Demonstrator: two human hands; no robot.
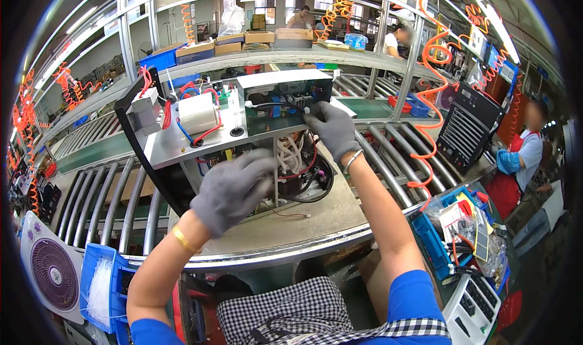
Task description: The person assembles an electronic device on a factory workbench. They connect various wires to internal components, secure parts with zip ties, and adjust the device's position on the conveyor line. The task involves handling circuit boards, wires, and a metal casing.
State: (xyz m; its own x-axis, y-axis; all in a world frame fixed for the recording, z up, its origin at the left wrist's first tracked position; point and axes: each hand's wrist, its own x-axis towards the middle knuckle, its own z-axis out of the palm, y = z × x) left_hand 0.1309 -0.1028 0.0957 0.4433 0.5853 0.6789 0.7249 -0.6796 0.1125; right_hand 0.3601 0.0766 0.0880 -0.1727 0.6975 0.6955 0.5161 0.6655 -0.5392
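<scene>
An opened electrical machine [220, 140] sits on the workbench in front of me, its metal plate carrying a white cylinder [197, 113] with red and blue wires. My right hand [333, 128], in a grey glove, has its fingers closed at the end of a black cable [276, 105] by the circuit board bay. A small white connector [306, 109] shows at those fingertips. Also gloved in grey, my left hand [235, 190] hovers before the machine's lower opening, its fingers blurred by motion. Beside it hang a bundle of white wires [290, 157] and a looped black cable [328, 184].
Roller conveyors [103, 202] run to both sides. A fan [53, 272] and a blue bin of white ties [100, 287] stand at left. At right are a blue parts tray [434, 236], a finished-looking black unit [467, 126], a coiled orange hose [428, 145] and a person [525, 154].
</scene>
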